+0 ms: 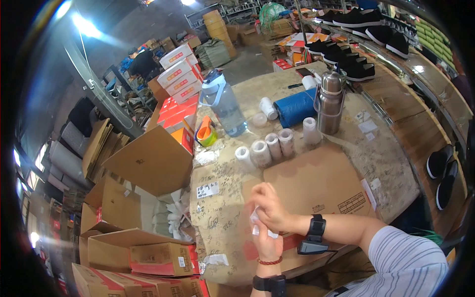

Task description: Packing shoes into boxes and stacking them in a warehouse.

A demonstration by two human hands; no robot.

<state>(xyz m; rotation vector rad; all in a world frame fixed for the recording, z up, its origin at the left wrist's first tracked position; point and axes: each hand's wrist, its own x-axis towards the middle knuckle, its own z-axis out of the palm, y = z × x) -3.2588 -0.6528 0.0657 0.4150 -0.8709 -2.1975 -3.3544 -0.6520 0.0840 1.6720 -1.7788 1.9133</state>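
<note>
My hands are together over the near edge of a flat cardboard sheet (pixel 316 178) on the table. A small white piece of paper or thin film (pixel 256 229) is pinched between them; its exact kind does not show. My left hand (pixel 268 246), below, has its fingers closed on the piece. My right hand (pixel 271 207) bends over it from above, fingers curled and closed on its upper part. Just beyond the sheet stand several rolls of white labels (pixel 261 153) in a row, with another roll (pixel 309 132) at their right.
A clear blue water bottle (pixel 227 109), a steel flask (pixel 330 106) and a blue roll (pixel 297 108) stand farther back. Orange tape (pixel 205 131) lies at the left table edge, beside an open carton (pixel 148 166). Racks with black shoes (pixel 358 69) line the right.
</note>
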